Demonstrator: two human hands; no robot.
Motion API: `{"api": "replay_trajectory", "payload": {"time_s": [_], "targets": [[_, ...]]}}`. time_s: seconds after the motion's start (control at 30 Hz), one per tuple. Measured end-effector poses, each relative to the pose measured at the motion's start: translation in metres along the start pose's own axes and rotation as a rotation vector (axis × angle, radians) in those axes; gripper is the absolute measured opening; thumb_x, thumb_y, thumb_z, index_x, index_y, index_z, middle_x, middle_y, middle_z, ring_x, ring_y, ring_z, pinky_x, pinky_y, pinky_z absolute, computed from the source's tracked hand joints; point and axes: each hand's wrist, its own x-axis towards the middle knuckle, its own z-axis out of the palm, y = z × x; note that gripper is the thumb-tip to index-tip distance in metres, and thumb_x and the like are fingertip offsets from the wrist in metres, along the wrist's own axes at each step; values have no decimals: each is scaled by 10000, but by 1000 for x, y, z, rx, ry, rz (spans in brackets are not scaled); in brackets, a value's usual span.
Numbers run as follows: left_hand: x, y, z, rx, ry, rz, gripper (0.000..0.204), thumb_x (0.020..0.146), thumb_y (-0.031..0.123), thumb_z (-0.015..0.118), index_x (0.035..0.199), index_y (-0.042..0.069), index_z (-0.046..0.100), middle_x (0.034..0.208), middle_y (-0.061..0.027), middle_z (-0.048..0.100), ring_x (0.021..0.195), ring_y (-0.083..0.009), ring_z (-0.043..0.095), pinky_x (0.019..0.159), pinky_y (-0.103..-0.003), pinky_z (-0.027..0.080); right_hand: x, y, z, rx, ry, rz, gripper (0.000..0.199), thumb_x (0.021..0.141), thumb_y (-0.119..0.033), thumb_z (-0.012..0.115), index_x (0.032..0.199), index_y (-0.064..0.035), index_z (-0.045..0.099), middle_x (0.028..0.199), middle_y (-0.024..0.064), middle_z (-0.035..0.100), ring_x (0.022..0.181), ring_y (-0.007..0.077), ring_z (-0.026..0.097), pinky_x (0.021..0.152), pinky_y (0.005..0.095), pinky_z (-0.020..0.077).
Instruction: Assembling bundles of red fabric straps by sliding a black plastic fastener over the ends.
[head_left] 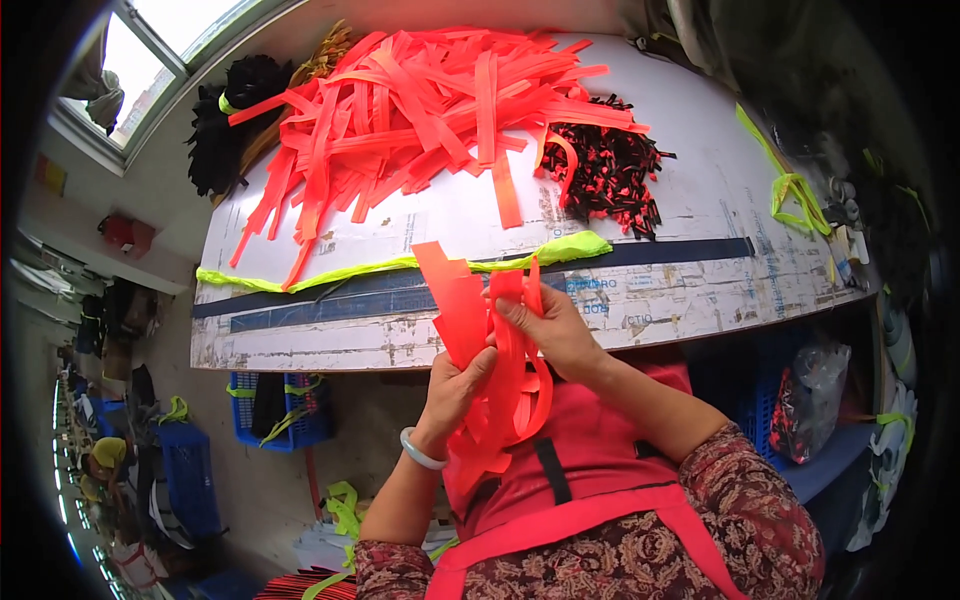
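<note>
Both my hands hold a bunch of bright coral-red fabric strips (500, 400) just off the table's near edge, in front of my red apron. My left hand (458, 393) wraps round the strips with its thumb on top; a pale bangle circles that wrist. Higher up and to the right, my right hand (545, 325) pinches the upper part of the bunch between thumb and fingers. Some strips stick up past the hands, while others loop and hang below. Farther back on the table lies a large loose heap of the same red strips (420, 110).
A pile of small black-and-red pieces (610, 165) sits right of the heap on the white table (400, 230). A yellow-green fabric strip (540, 250) and dark flat bands (330, 305) run along the near side. Blue crates (285, 432) stand below left. A clear plastic bag (812, 395) is below right.
</note>
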Motion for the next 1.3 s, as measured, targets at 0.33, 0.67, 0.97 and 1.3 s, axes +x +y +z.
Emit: {"api": "replay_trajectory", "payload": {"time_s": [0.33, 0.67, 0.97, 1.3], "targets": [[-2, -15, -7, 103, -19, 71, 265, 972, 210, 562, 1122, -1, 617, 882, -4, 640, 782, -69, 562, 678, -220, 447, -16, 19, -3, -276, 10, 83, 278, 920, -230, 647, 1107, -24, 636, 906, 5, 644, 834, 63, 588, 742, 221, 491], [3, -27, -8, 440, -125, 231, 315, 984, 280, 530, 1100, -2, 611, 924, -46, 647, 883, -106, 576, 760, -267, 466, -13, 11, 3, -250, 154, -44, 218, 912, -220, 660, 999, -21, 645, 856, -10, 646, 766, 50, 566, 673, 229, 484], [-1, -16, -11, 302, -38, 23, 339, 989, 310, 518, 1026, -4, 639, 861, -19, 647, 799, -84, 569, 704, -244, 464, -3, 16, -17, 68, 293, -94, 182, 911, -200, 658, 1003, -53, 606, 835, -5, 623, 704, 79, 572, 645, 234, 483], [0, -18, -23, 145, -138, -200, 246, 988, 184, 523, 1058, -23, 637, 889, 6, 639, 806, -59, 550, 708, -225, 455, -6, 9, -21, -127, 81, 37, 194, 878, -245, 701, 900, -68, 625, 810, -32, 610, 672, 39, 538, 609, 218, 455]]}}
